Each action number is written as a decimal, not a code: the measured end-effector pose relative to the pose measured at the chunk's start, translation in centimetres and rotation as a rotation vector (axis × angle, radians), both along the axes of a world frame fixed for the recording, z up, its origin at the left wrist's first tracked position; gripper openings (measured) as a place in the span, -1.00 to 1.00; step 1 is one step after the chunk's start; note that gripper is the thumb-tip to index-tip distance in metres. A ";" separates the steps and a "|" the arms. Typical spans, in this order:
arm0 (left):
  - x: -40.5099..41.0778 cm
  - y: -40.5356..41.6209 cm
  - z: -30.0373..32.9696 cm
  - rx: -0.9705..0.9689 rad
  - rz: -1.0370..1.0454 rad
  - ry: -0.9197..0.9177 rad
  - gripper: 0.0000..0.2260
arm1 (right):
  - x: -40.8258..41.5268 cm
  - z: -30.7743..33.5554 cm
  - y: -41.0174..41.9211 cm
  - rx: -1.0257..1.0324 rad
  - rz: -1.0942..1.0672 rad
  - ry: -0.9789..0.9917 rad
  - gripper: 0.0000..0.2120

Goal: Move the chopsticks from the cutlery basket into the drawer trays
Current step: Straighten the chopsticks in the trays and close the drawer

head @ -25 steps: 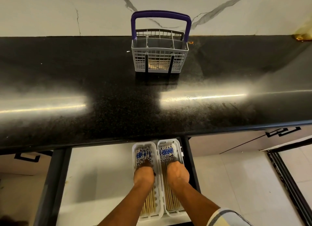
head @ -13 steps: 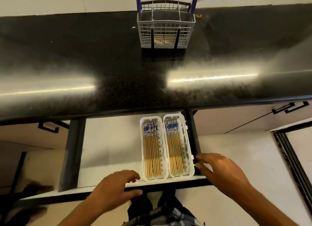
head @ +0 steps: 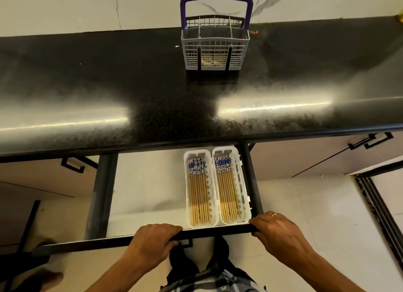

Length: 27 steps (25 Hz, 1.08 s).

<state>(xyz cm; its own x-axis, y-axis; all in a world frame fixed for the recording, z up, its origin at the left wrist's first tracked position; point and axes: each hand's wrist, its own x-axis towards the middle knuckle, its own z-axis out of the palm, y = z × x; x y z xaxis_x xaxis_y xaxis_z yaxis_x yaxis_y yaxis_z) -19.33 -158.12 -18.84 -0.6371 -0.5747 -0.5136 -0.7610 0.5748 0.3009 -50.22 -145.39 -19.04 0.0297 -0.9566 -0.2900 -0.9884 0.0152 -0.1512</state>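
Chopsticks: we see two bundles, both lying flat in the drawer, patterned blue-and-white ends toward the counter, plain wooden tips toward us. Left bundle (head: 198, 191) sits in the left tray (head: 188, 204), right bundle (head: 227, 189) in the right tray (head: 244, 182). Both trays are white plastic, long and narrow, touching side by side, parked against the right side of the open drawer (head: 148, 182). Rest of the drawer floor is pale and bare.

Our left hand (head: 150, 246) is curled over the drawer's dark front edge (head: 213, 231), fingers on top, thumb under, gripping it just left of the trays. Our right hand (head: 277, 230) lies on the same edge at the right corner, just in front of the right tray, fingers spread flat over it; there is a ring on one finger. We can't tell if it's gripping the edge or only resting on it. Neither hand holds chopsticks.

The cutlery basket (head: 214, 49) stands upright on the black countertop (head: 109, 78), well back near the marble wall (head: 76, 8), purple handle up. The grey mesh shows something pale low inside; we can't make out what. No chopsticks stick out above its rim.

Cabinet fronts with black handles flank the drawer. A plaid shirt shows at the bottom edge.
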 end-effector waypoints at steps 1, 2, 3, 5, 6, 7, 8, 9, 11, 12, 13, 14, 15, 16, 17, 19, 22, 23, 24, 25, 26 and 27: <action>-0.3 -0.5 0.1 -0.010 -0.002 -0.010 -0.63 | -0.1 0.0 -0.4 0.004 0.001 -0.001 -0.67; -0.5 -1.1 0.2 -0.028 -0.002 -0.016 -0.64 | -0.2 0.1 -1.1 0.018 -0.003 -0.008 -0.72; -0.9 -1.8 0.2 -0.052 -0.002 -0.016 -0.65 | -0.4 0.1 -1.9 0.035 -0.011 -0.014 -0.74; -1.5 -3.5 0.0 -0.113 -0.008 -0.015 -0.68 | -0.9 -0.3 -3.7 0.030 -0.041 -0.001 -0.71; -1.8 -4.4 -0.2 -0.142 -0.006 0.001 -0.69 | -1.2 -0.3 -4.8 0.001 -0.051 0.011 -0.70; -2.0 -5.2 -0.4 -0.170 0.004 0.029 -0.69 | -1.5 -0.4 -5.8 -0.036 -0.056 0.023 -0.71; -2.3 -6.1 -0.6 -0.215 0.018 0.072 -0.67 | -1.8 -0.5 -6.8 -0.073 -0.062 0.036 -0.71; -2.5 -7.1 -0.8 -0.288 0.025 0.114 -0.62 | -2.1 -0.6 -7.7 -0.114 -0.076 0.054 -0.69; -2.9 -9.3 -1.3 -0.476 0.037 0.123 -0.40 | -2.8 -1.1 -9.5 -0.198 -0.128 0.094 -0.52; -3.3 -10.5 -1.4 -0.551 0.047 0.103 -0.28 | -3.2 -1.3 -10.6 -0.244 -0.160 0.113 -0.38; -3.7 -11.8 -1.4 -0.601 0.045 0.074 -0.17 | -3.6 -1.4 -11.8 -0.284 -0.180 0.132 -0.27; -4.2 -13.2 -1.4 -0.639 0.032 0.047 -0.09 | -4.0 -1.4 -13.2 -0.312 -0.189 0.154 -0.18; -4.7 -14.5 -1.4 -0.662 0.016 0.027 -0.04 | -4.4 -1.5 -14.5 -0.319 -0.190 0.176 -0.12; -5.3 -15.7 -1.4 -0.675 0.002 0.010 -0.01 | -4.8 -1.5 -15.8 -0.310 -0.186 0.191 -0.09; -5.9 -16.9 -1.3 -0.670 -0.005 -0.010 -0.02 | -5.1 -1.5 -17.2 -0.292 -0.180 0.199 -0.08; -7.0 -18.7 -1.4 -0.637 -0.002 -0.034 -0.05 | -5.5 -1.5 -19.4 -0.254 -0.165 0.212 -0.10; -7.9 -19.8 -1.7 -0.648 0.014 -0.050 -0.08 | -5.8 -2.0 -20.9 -0.235 -0.165 0.240 -0.10; -8.0 -19.8 -1.9 -0.663 0.012 -0.047 -0.09 | -5.8 -2.3 -21.0 -0.240 -0.174 0.253 -0.09; -8.0 -19.7 -2.1 -0.675 0.016 -0.036 -0.10 | -5.7 -2.6 -21.0 -0.256 -0.182 0.264 -0.09; -7.9 -19.6 -2.3 -0.677 0.024 -0.034 -0.10 | -5.6 -2.9 -21.0 -0.275 -0.195 0.263 -0.10; -7.9 -19.5 -2.5 -0.681 0.034 -0.028 -0.10 | -5.4 -3.1 -21.1 -0.296 -0.207 0.256 -0.12; -7.9 -19.6 -2.6 -0.690 0.039 -0.023 -0.08 | -5.2 -3.2 -21.2 -0.310 -0.218 0.247 -0.13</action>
<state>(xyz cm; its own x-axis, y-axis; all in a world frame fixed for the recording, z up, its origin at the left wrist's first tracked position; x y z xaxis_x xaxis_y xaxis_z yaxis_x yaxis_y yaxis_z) -27.23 -177.71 -21.46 -0.6025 -0.7974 -0.0349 -0.7871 0.6008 -0.1399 -55.43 -166.61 -22.29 -0.2158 -0.9757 0.0382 -0.9742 0.2178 0.0587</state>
